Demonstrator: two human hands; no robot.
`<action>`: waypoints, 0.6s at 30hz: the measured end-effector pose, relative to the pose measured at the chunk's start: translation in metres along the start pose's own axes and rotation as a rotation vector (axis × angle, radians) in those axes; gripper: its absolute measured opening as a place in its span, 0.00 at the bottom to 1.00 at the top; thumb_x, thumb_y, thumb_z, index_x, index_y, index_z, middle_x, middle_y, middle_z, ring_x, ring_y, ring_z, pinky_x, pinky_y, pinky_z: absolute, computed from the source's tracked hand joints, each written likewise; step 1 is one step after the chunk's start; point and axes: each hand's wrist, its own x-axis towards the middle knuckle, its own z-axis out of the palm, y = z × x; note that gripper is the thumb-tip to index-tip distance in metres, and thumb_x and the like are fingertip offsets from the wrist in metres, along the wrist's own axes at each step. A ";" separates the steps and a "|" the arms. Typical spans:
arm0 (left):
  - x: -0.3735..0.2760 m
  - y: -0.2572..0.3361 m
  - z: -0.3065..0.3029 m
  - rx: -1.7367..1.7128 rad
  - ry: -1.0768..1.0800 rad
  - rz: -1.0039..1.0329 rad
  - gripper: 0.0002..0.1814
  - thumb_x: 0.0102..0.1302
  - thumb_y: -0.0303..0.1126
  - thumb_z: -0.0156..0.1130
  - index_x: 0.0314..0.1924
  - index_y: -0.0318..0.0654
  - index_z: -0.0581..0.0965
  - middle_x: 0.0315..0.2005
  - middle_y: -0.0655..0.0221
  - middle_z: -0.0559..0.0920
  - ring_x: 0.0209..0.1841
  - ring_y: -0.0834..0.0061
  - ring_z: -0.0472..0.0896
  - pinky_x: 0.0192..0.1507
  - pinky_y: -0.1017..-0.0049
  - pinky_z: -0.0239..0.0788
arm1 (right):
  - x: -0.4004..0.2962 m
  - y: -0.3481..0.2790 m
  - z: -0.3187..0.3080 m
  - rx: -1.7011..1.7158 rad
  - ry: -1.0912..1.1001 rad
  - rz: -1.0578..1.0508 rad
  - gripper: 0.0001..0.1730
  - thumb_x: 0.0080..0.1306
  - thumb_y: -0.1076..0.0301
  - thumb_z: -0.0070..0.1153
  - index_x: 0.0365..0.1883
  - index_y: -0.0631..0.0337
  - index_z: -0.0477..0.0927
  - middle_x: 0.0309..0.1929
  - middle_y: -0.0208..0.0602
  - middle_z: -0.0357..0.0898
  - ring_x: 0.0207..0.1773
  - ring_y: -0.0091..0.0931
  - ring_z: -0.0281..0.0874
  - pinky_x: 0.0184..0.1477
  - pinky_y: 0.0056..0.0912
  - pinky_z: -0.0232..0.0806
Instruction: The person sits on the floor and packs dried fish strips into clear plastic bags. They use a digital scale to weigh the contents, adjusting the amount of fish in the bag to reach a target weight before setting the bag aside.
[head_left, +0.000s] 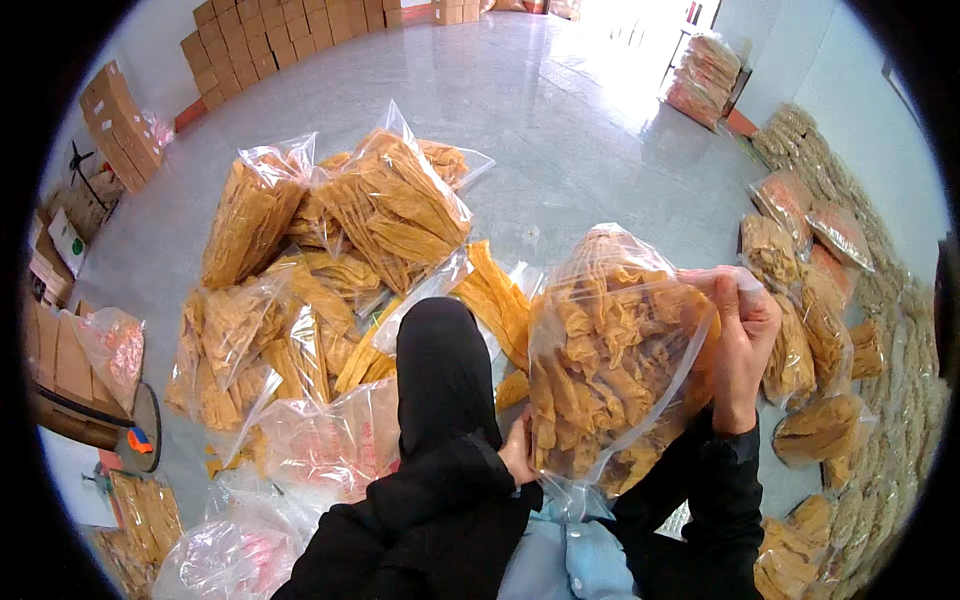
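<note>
A clear plastic bag (611, 352) filled with crinkled golden-brown dried food strips, apparently dried bean curd, is held upright in front of my body. My right hand (739, 322) pinches the plastic at its upper right side, thumb against the fingers. Low on the bag's left side is my left hand (517, 448), gripping that edge with part of the fingers hidden behind it. Left of my black-clothed knee (446, 367) lies a heap of similar bags (390, 206) of the strips. Loose strips (491, 296) stick out between the heap and the held bag.
Clear bags with red printing (330, 442) lie at lower left. Packed bags (787, 345) line the right side, beside a long bank of pale bundles (900, 390) along the wall. Cardboard boxes (277, 34) are stacked at the back left. Grey floor (570, 150) stretches toward a bright doorway.
</note>
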 end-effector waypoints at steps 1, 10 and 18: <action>0.003 0.000 0.004 -0.016 -0.024 0.016 0.31 0.70 0.56 0.39 0.65 0.45 0.64 0.61 0.65 0.69 0.62 0.63 0.68 0.65 0.59 0.58 | 0.004 0.000 0.002 0.007 -0.017 0.041 0.16 0.70 0.62 0.50 0.32 0.65 0.83 0.27 0.23 0.76 0.30 0.14 0.65 0.32 0.17 0.57; -0.004 0.014 0.015 -0.030 0.020 0.123 0.34 0.69 0.58 0.35 0.66 0.44 0.63 0.64 0.62 0.66 0.65 0.61 0.65 0.66 0.55 0.55 | 0.026 0.018 0.037 0.039 -0.099 0.120 0.16 0.70 0.63 0.50 0.31 0.67 0.82 0.30 0.27 0.77 0.34 0.16 0.68 0.39 0.19 0.61; 0.011 0.048 0.040 -0.096 -0.096 0.211 0.35 0.69 0.59 0.34 0.66 0.43 0.62 0.65 0.62 0.64 0.66 0.60 0.63 0.66 0.57 0.56 | 0.068 0.018 0.066 -0.020 -0.102 0.077 0.15 0.70 0.64 0.49 0.30 0.66 0.81 0.29 0.27 0.79 0.32 0.15 0.69 0.36 0.18 0.62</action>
